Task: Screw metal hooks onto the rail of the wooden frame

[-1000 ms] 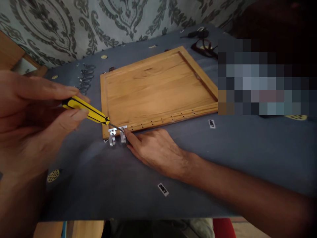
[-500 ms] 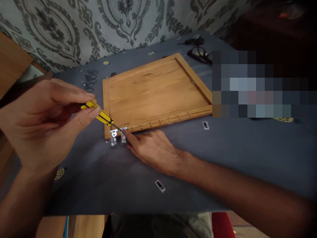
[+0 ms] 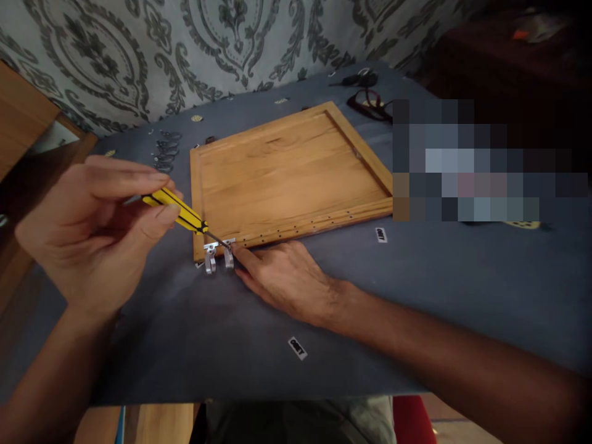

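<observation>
A framed wooden panel (image 3: 287,169) lies on the table, with a row of small dark holes along its near rail. My left hand (image 3: 104,231) is closed around the yellow-and-black handle of a screwdriver (image 3: 178,209). Its shaft slants down to the right, the tip at the plate of a silver metal hook (image 3: 229,258). My right hand (image 3: 291,280) steadies that hook, index fingertip against its plate and the other fingers curled below, partly hidden. Just left, a second silver hook (image 3: 210,260) sits on the same rail near the panel's corner.
Several more metal hooks (image 3: 166,151) lie in a row on the blue-grey table cover (image 3: 208,345) beyond my left hand. Dark-framed glasses (image 3: 365,106) rest behind the panel, close to the patterned wall. A pixelated patch hides the right side. Wooden furniture (image 3: 28,111) stands at left.
My left hand has turned slightly with the screwdriver handle, its fingers shifting a little. The screwdriver tip stays at the same hook, and my right hand keeps its place there.
</observation>
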A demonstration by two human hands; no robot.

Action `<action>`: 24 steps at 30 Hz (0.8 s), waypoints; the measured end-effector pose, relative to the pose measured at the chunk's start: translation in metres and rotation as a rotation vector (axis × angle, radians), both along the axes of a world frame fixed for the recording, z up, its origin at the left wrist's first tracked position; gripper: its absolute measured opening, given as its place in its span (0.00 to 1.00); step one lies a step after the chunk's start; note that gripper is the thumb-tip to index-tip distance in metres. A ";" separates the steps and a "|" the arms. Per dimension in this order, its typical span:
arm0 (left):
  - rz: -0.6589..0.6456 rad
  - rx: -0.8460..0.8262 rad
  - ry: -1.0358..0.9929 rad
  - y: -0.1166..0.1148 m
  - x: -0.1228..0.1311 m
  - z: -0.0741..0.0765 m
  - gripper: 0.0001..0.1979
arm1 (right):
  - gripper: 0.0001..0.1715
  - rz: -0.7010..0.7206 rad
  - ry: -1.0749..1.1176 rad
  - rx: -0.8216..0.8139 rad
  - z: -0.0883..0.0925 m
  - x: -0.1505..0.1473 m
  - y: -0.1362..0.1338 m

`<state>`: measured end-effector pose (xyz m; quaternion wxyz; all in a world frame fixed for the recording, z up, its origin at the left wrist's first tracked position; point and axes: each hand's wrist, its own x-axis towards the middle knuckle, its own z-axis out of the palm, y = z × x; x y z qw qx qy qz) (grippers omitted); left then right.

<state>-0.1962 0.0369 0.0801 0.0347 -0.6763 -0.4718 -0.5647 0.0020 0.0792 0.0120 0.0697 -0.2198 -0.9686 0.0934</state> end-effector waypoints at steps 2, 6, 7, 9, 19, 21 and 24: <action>0.008 0.046 0.043 0.002 -0.004 -0.005 0.16 | 0.20 0.003 -0.003 0.001 0.000 0.000 0.000; 0.047 0.064 0.047 0.002 -0.004 -0.007 0.16 | 0.21 0.008 -0.017 -0.007 0.001 0.000 0.001; 0.059 0.057 0.041 0.001 -0.003 -0.007 0.15 | 0.21 0.009 -0.022 -0.015 0.002 0.000 0.001; 0.089 0.036 0.028 0.000 0.000 -0.006 0.12 | 0.21 0.009 -0.029 -0.026 0.002 0.000 0.002; 0.302 -0.135 -0.010 -0.015 0.016 0.000 0.10 | 0.21 0.001 -0.031 0.010 0.000 -0.001 0.002; 0.290 -0.137 -0.006 -0.016 0.017 0.000 0.11 | 0.21 0.004 -0.015 0.003 0.000 -0.001 0.002; 0.258 -0.141 -0.061 -0.015 0.017 0.001 0.10 | 0.22 0.005 -0.002 -0.018 0.000 -0.001 0.002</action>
